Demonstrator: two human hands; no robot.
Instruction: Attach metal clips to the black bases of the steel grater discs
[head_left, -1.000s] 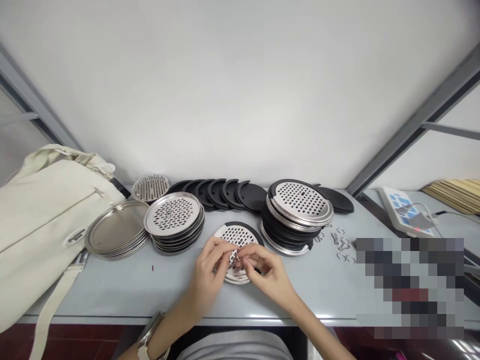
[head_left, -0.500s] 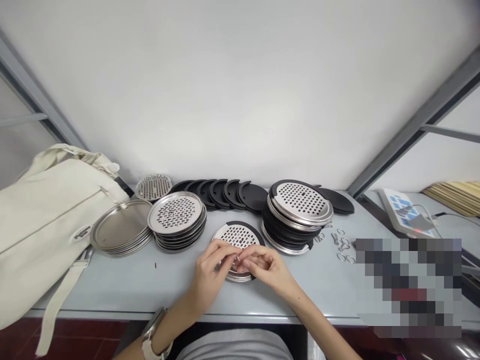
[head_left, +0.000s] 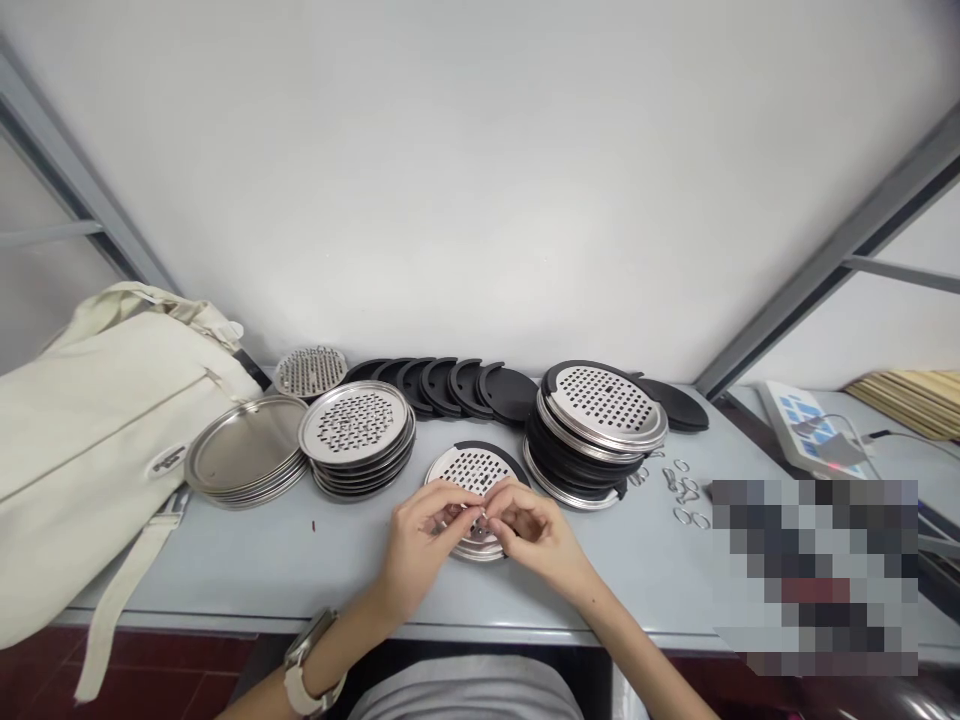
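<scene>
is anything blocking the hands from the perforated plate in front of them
Nothing visible does, apart from a small metal piece pinched at the fingertips of the left hand and right hand, too small to identify. The perforated plate shows just beyond; the tall stack stands off to its right.

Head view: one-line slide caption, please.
Left hand and right hand pinch a small metal piece above a perforated disc, with disc stacks on either side.
</scene>
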